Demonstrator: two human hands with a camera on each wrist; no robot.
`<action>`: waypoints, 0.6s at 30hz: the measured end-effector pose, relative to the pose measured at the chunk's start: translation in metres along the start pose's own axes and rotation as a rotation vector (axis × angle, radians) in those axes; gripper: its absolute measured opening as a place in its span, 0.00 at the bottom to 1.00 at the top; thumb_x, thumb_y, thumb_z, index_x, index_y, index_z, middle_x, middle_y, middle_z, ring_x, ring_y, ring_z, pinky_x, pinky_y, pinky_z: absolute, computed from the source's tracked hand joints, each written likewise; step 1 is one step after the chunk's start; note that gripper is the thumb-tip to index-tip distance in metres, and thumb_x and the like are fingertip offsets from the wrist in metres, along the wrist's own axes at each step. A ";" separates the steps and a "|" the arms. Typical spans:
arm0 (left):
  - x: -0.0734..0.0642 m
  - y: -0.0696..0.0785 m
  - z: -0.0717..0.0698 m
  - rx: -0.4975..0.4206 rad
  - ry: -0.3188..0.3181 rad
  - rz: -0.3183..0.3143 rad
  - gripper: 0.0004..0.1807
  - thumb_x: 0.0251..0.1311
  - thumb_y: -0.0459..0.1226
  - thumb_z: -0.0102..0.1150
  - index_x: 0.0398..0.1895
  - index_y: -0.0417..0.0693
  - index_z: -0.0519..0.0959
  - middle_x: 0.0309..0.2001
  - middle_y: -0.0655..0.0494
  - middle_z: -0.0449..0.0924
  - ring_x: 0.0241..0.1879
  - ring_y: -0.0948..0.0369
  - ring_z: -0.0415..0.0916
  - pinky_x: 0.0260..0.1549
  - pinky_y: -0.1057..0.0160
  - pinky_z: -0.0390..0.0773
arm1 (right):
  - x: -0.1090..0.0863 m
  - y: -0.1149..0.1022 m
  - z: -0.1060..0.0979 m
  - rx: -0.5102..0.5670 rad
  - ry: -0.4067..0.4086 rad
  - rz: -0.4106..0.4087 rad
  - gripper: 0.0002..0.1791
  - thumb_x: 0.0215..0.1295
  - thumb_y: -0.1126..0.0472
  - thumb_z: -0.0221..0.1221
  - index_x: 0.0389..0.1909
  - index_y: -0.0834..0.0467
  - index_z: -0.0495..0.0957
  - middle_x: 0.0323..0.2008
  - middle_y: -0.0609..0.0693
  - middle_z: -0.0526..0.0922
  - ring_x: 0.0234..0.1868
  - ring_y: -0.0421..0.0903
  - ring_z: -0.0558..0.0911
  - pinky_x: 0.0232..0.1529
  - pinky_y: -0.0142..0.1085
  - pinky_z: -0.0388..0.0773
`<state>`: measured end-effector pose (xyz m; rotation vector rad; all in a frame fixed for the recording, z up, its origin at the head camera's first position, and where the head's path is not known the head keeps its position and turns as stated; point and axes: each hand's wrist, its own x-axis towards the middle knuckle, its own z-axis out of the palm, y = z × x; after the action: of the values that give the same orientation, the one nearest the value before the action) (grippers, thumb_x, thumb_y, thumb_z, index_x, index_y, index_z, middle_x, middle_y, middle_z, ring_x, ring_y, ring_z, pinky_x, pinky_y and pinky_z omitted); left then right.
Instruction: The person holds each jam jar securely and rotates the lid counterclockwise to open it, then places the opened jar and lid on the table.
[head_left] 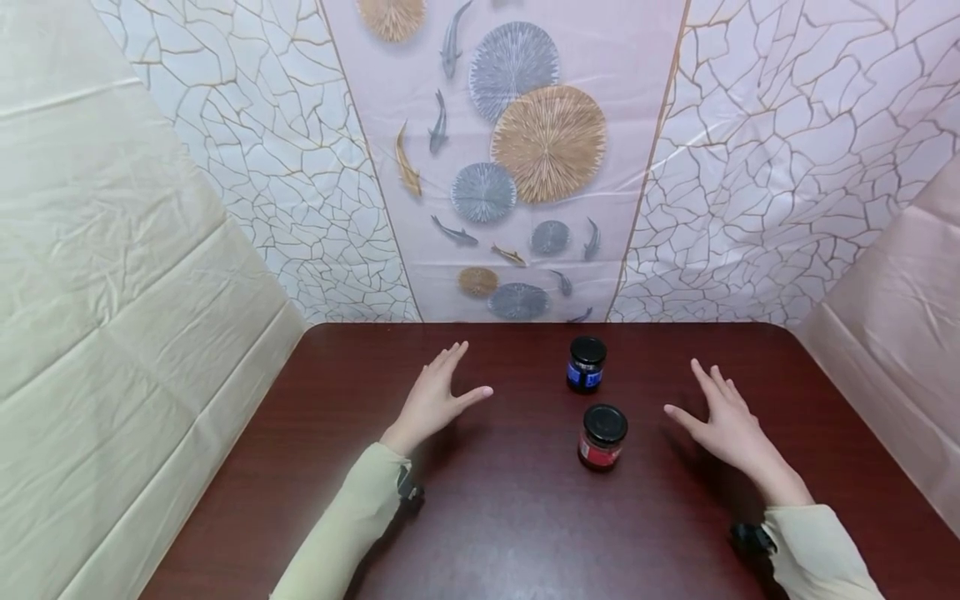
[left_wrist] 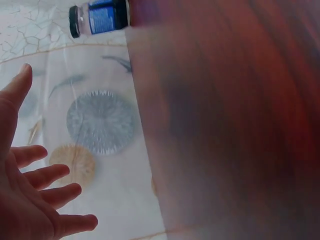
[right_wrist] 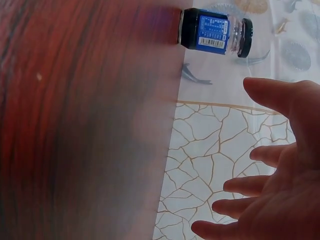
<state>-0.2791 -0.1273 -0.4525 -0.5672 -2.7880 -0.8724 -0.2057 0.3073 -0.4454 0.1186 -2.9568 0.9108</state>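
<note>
Two small glass jars with black lids stand upright on the table. The blue-labelled jar (head_left: pixel 586 365) is farther back, while the red-labelled jar (head_left: pixel 602 437) stands nearer and slightly to the right. My left hand (head_left: pixel 431 404) hovers to the left of both, fingers spread and holding nothing. On the other side, my right hand (head_left: pixel 727 425) is held with thumb and fingers apart, also empty. Both wrist views show the blue-labelled jar, at the top in the left wrist view (left_wrist: pixel 102 19) and with a barcode in the right wrist view (right_wrist: pixel 212 32).
The dark red-brown table (head_left: pixel 480 533) has rounded far corners. Behind it hangs a patterned cloth (head_left: pixel 525 242) with fish and round motifs. Pale cloth walls (head_left: pixel 112 333) enclose the left and right sides.
</note>
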 end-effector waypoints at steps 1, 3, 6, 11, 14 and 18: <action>0.000 0.001 0.003 -0.029 -0.006 0.000 0.52 0.58 0.63 0.65 0.79 0.51 0.57 0.77 0.48 0.57 0.76 0.48 0.53 0.70 0.39 0.52 | 0.000 0.000 0.001 0.003 0.000 -0.001 0.54 0.71 0.40 0.58 0.80 0.59 0.35 0.75 0.76 0.35 0.73 0.78 0.37 0.54 0.82 0.43; 0.000 0.005 0.008 -0.077 -0.019 0.001 0.51 0.58 0.62 0.66 0.79 0.51 0.57 0.77 0.49 0.58 0.76 0.49 0.54 0.71 0.42 0.54 | -0.001 -0.001 0.001 0.000 0.004 -0.004 0.54 0.70 0.41 0.58 0.80 0.59 0.36 0.75 0.76 0.37 0.73 0.78 0.38 0.55 0.82 0.44; 0.000 0.010 0.017 -0.135 -0.046 0.001 0.51 0.57 0.62 0.67 0.79 0.53 0.58 0.76 0.50 0.59 0.75 0.52 0.56 0.70 0.49 0.58 | -0.003 0.000 0.001 0.001 0.003 -0.006 0.54 0.71 0.41 0.58 0.80 0.60 0.36 0.74 0.78 0.39 0.73 0.78 0.39 0.56 0.81 0.45; 0.001 0.022 0.029 -0.214 -0.085 0.003 0.50 0.56 0.63 0.67 0.79 0.56 0.59 0.75 0.53 0.62 0.73 0.55 0.59 0.68 0.51 0.63 | -0.006 0.002 0.000 0.008 -0.001 -0.013 0.53 0.71 0.41 0.58 0.79 0.64 0.38 0.73 0.78 0.46 0.72 0.79 0.45 0.59 0.77 0.48; 0.002 0.029 0.034 -0.257 -0.096 0.015 0.50 0.56 0.62 0.68 0.78 0.58 0.60 0.75 0.54 0.62 0.73 0.55 0.60 0.67 0.50 0.64 | -0.007 0.003 0.001 0.012 0.002 -0.008 0.52 0.71 0.42 0.58 0.79 0.66 0.40 0.73 0.78 0.50 0.71 0.80 0.48 0.60 0.75 0.52; 0.001 0.038 0.040 -0.296 -0.113 0.033 0.49 0.57 0.62 0.68 0.78 0.59 0.60 0.75 0.55 0.62 0.73 0.55 0.61 0.67 0.49 0.65 | -0.008 0.004 0.003 0.001 0.016 -0.011 0.52 0.71 0.43 0.59 0.79 0.67 0.41 0.70 0.80 0.54 0.68 0.79 0.56 0.60 0.72 0.57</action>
<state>-0.2668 -0.0756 -0.4652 -0.7242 -2.7551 -1.2960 -0.1984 0.3096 -0.4511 0.1263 -2.9378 0.9073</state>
